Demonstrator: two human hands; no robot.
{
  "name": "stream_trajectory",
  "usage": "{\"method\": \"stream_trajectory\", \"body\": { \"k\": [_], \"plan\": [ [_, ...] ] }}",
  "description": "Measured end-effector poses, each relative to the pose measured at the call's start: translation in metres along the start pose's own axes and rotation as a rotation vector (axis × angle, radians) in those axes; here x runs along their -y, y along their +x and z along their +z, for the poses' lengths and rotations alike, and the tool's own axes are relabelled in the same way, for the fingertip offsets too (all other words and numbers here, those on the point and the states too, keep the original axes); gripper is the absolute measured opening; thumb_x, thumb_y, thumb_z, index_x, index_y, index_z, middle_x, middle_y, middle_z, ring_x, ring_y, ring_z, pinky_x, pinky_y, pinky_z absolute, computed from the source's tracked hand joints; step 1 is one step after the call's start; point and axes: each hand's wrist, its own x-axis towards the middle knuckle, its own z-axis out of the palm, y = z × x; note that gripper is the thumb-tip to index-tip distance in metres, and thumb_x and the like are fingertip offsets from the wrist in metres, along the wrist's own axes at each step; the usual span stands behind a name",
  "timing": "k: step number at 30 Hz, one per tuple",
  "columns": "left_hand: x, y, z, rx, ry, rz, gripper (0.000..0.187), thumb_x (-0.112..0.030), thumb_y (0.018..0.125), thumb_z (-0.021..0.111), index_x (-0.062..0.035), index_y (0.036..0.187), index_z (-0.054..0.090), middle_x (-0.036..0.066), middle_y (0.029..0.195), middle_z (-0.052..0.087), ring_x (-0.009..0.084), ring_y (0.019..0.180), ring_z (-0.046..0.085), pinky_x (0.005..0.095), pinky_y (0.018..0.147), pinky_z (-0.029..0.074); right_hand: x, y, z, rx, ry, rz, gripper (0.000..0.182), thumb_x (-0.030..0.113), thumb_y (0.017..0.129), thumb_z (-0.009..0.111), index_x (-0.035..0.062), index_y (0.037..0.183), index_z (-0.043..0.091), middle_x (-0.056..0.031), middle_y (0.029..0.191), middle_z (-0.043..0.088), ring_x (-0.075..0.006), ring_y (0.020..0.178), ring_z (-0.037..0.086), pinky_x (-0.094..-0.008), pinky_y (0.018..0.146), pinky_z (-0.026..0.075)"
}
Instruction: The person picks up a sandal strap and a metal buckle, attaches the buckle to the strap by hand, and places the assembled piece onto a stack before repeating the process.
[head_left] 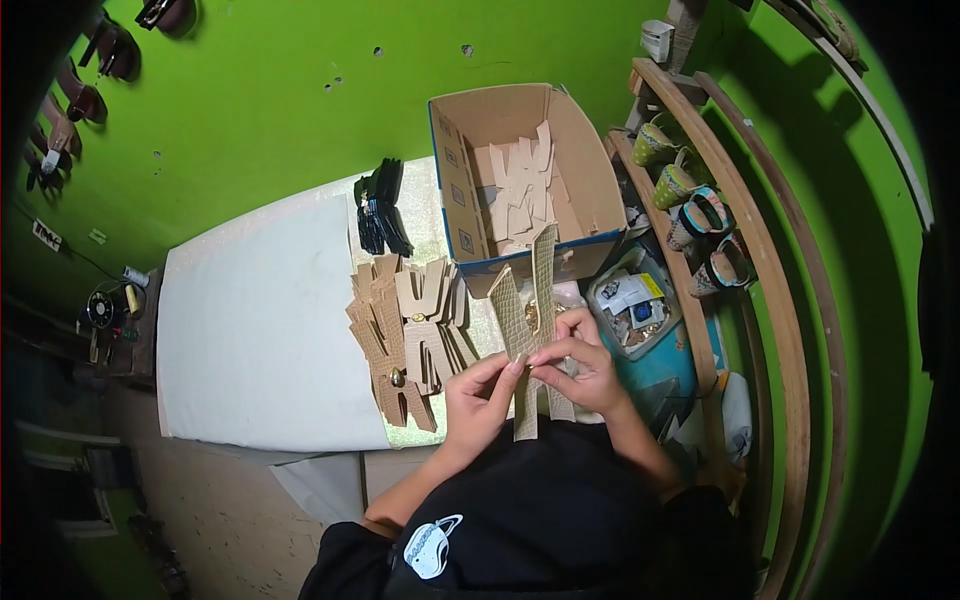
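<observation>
Both hands pinch a beige, crocodile-textured shoe strap (515,315) with long split ends pointing up and down. My left hand (480,395) grips its narrow middle from the left, thumb and fingers closed. From the right, my right hand (582,368) pinches the same middle; a small item may be between its fingertips, too small to make out. Left of my hands lies a stack of similar tan straps (375,325), with lighter straps (425,320) beside it. Gold-coloured ornaments sit on the middles of some of them. Behind the held strap, small gold pieces are partly hidden.
An open cardboard box (590,175) holding pale cut pieces stands behind my hands. Shiny black straps (380,205) lie at the table's back. A plastic tub (635,305) of small items is on the right, near a wooden rack (775,300) with shoes. White sheeting (265,330) covers the left side.
</observation>
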Motion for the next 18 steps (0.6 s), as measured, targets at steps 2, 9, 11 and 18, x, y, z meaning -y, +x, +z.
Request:
{"method": "stream_trajectory", "body": {
  "k": [2,9,11,18],
  "plan": [
    [-0.0010,-0.0009,-0.0032,0.012,0.008,0.000,0.014,-0.006,0.081,0.052,0.0058,0.085,0.057,0.001,0.073,0.055,0.0028,0.065,0.046,0.0154,0.057,0.037,-0.0005,0.0009,0.0008,0.001,-0.028,-0.059,0.023,0.005,0.060,0.070,0.0086,0.080,0.060,-0.0029,0.078,0.035,-0.0143,0.071,0.037,-0.0225,0.062,0.035],
    [-0.0036,-0.0029,-0.0008,-0.008,-0.078,0.041,0.015,-0.005,0.081,0.052,0.0062,0.089,0.057,0.002,0.077,0.057,0.0034,0.068,0.048,0.0155,0.060,0.038,-0.0020,-0.0010,0.0061,-0.033,-0.085,-0.100,0.021,0.009,0.062,0.070,0.0090,0.080,0.059,-0.0033,0.078,0.035,-0.0150,0.069,0.038,-0.0236,0.060,0.035],
    [-0.0020,-0.0036,0.0009,-0.021,-0.095,0.038,0.014,-0.005,0.081,0.052,0.0061,0.089,0.057,0.002,0.077,0.057,0.0032,0.068,0.047,0.0155,0.059,0.038,-0.0028,-0.0013,0.0086,-0.076,-0.119,-0.152,0.020,0.011,0.063,0.069,0.0086,0.079,0.059,-0.0035,0.078,0.035,-0.0147,0.067,0.038,-0.0237,0.058,0.035],
    [0.0049,-0.0067,0.0030,-0.069,-0.142,0.009,0.014,-0.005,0.081,0.052,0.0058,0.089,0.058,0.001,0.076,0.056,0.0030,0.068,0.047,0.0155,0.060,0.038,-0.0030,-0.0043,0.0098,-0.102,-0.189,-0.188,0.018,0.013,0.064,0.069,0.0076,0.078,0.059,-0.0036,0.078,0.035,-0.0138,0.065,0.039,-0.0231,0.056,0.035]
  ]
}}
